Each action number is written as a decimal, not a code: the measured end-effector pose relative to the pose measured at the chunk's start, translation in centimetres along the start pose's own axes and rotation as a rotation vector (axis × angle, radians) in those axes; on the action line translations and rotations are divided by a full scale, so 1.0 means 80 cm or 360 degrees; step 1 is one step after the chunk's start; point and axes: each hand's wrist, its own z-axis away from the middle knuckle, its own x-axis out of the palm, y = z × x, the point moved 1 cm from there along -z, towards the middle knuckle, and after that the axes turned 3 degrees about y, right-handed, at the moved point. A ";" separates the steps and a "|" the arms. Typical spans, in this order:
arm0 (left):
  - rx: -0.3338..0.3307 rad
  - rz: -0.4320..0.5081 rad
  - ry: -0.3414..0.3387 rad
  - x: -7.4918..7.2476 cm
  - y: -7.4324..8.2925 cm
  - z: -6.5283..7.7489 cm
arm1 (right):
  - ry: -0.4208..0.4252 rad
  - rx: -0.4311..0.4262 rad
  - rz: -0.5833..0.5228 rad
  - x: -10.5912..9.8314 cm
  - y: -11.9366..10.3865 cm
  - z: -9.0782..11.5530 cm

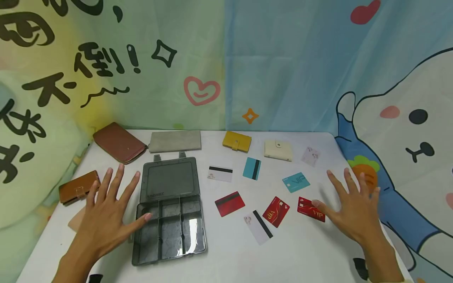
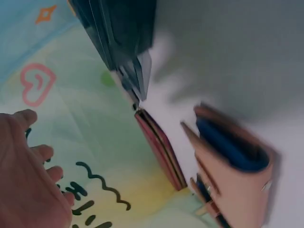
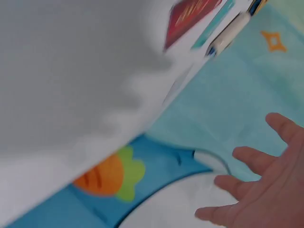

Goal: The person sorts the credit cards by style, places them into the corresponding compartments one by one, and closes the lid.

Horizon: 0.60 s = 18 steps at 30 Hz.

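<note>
My left hand (image 1: pixel 107 214) hovers with spread fingers over the left side of the table, its thumb overlapping the edge of a dark grey compartment box (image 1: pixel 170 230) whose lid lies back. Beneath that hand, a tan wallet (image 2: pixel 237 185) is partly hidden; a brown wallet (image 1: pixel 78 188) lies beside its fingers. My right hand (image 1: pixel 357 212) is spread at the right, holding nothing, its thumb tip overlapping a red VIP card (image 1: pixel 311 209) in the head view. Other cards lie loose between the hands, among them a red card (image 1: pixel 276 211), a teal VIP card (image 1: pixel 296 182) and a white striped card (image 1: pixel 258 227).
Along the back edge lie a reddish-brown zip wallet (image 1: pixel 119 142), a grey wallet (image 1: pixel 175 141), a yellow wallet (image 1: pixel 237 141) and a cream wallet (image 1: pixel 278 150). A pale card (image 1: pixel 311 156) lies at the back right. A printed curtain (image 1: pixel 283 78) hangs behind the white table (image 1: pixel 230 255).
</note>
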 end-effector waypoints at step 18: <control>-0.0220 0.0973 -0.0131 0.032 0.011 0.048 | -0.0370 -0.0251 -0.0689 0.031 -0.137 0.026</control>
